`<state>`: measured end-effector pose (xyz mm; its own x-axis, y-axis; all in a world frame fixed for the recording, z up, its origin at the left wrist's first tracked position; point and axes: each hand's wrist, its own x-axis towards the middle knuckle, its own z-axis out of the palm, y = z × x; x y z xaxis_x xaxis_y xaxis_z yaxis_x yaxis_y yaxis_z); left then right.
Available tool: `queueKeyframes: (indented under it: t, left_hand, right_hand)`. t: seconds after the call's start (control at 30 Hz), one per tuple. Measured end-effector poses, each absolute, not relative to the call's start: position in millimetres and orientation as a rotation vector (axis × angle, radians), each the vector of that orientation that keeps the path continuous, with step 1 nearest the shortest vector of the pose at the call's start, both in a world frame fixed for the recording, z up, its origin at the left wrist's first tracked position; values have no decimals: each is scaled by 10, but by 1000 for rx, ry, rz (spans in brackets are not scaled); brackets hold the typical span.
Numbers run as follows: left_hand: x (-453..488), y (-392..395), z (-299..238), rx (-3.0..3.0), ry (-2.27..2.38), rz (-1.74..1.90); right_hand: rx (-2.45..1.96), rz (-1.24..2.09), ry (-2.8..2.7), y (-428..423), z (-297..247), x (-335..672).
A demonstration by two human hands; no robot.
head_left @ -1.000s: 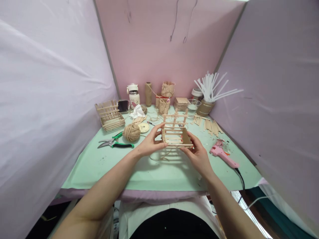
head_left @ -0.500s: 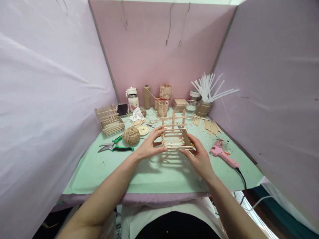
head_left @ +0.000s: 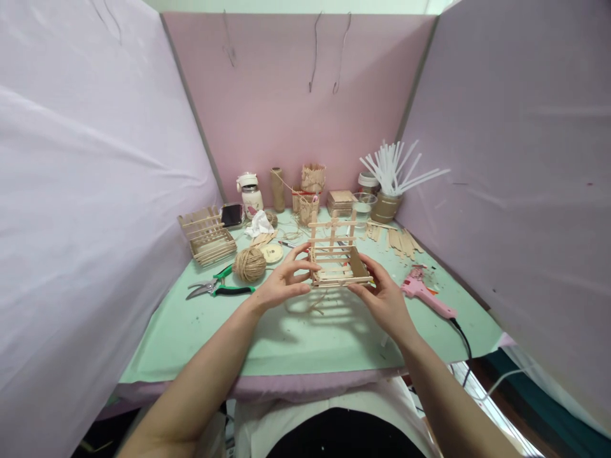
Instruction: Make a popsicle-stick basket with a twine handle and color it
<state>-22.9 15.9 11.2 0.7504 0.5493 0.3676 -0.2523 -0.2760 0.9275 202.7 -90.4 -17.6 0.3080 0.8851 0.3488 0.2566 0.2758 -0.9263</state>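
A small popsicle-stick crate [head_left: 334, 278] with slatted sides and a taller fence-like back is held above the table. On its right side my right hand [head_left: 382, 296] is closed, thumb at the front lower edge and fingers around the side wall. My left hand [head_left: 286, 280] is at the crate's left side with fingers spread. Its fingertips seem to touch the sticks, while the thumb stands off the front corner. Beneath the crate lies a loose piece of twine [head_left: 310, 309], partly in shadow.
Left of my hands lie a twine ball [head_left: 249, 264], green-handled pruning shears [head_left: 222, 286] and another stick crate [head_left: 210, 242]. A pink glue gun [head_left: 427, 296] with a cord lies right. Loose sticks [head_left: 401, 240], a jar of white glue sticks [head_left: 386, 207] and a bottle [head_left: 251, 198] stand farther back.
My left thumb has come away from the crate's front corner and the left fingers have spread. My right hand keeps its hold. The whole view has shifted slightly.
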Motion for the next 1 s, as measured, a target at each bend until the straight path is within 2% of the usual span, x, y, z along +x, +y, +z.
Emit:
queueKeyframes:
  t: [0.23,0.4,0.6,1.0]
  left_hand:
    - [-219,170,96,1631,203,739]
    - [-136,163,16,1383,324,814]
    - [-11,35,-4,1383,431,826]
    - [168,-50,-163,1615,627,1205]
  right_hand:
    - [-1272,642,-1189,-899,-141,2064]
    - [-1282,675,-1153,-876,-111,2053]
    - [-1318,652,-1265,-823,-117,2013]
    - [-1374,7,-1476,-805,129,1621]
